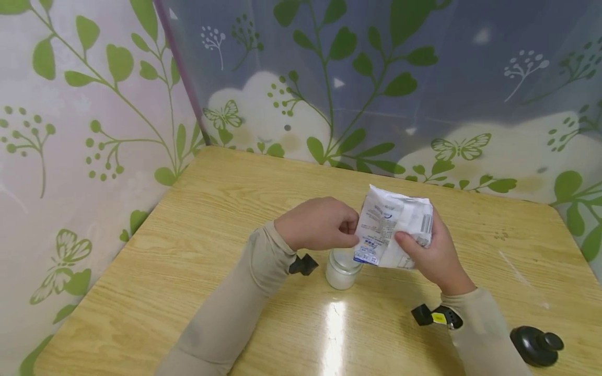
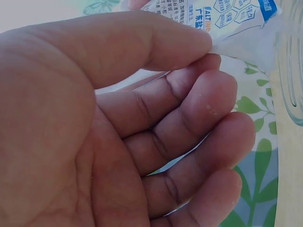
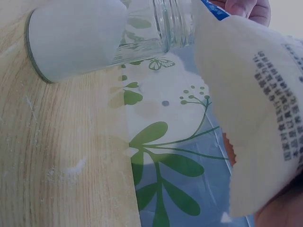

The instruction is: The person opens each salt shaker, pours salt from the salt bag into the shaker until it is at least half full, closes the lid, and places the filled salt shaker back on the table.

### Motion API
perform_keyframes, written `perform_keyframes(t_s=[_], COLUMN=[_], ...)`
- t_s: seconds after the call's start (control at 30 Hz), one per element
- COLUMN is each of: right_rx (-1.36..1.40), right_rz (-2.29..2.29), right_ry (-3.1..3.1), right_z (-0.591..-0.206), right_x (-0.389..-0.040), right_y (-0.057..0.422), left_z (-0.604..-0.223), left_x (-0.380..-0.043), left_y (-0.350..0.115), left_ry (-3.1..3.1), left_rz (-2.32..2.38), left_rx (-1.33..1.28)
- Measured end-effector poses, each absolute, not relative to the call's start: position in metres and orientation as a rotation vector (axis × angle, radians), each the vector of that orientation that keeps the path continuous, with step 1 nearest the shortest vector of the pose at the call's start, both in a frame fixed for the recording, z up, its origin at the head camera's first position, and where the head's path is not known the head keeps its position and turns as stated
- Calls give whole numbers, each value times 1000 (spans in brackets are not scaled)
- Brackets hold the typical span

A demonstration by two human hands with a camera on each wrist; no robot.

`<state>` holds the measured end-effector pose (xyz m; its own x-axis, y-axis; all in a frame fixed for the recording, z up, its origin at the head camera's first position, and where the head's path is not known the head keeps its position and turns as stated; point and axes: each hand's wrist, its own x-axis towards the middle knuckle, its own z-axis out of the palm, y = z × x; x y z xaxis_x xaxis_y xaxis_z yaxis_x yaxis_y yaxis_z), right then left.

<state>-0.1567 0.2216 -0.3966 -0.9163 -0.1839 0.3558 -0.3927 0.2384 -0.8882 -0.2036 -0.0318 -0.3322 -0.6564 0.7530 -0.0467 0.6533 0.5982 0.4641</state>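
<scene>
My right hand (image 1: 435,256) grips a white printed salt bag (image 1: 395,227), thumb across its near face. The bag is tilted, with its blue-edged corner low over the mouth of a glass jar (image 1: 342,274). White contents fill the lower part of the jar (image 3: 78,40), while clear glass shows near its threaded rim. At the bag's left edge is my left hand (image 1: 322,224); in the left wrist view its thumb and index finger pinch the salt bag (image 2: 232,21) by a corner. The other fingers are loosely curled. Whether salt is flowing cannot be seen.
A black rounded object with a knob (image 1: 536,345) stands at the table's right front, beside the right forearm. White grains (image 3: 71,168) lie scattered on the wooden table (image 1: 188,250). Patterned walls (image 1: 301,104) rise behind and on the left.
</scene>
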Motion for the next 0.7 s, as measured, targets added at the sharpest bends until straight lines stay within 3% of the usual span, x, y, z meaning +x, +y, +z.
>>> perform_keyframes(t_s=[0.7], right_rx=[423], right_rz=[2111], right_ry=[-1987], right_z=[-411], right_x=[-163], right_y=[220], left_z=[-331], left_x=[-202], left_y=[-38], left_ry=[2571], left_rz=[715], left_rx=[1160])
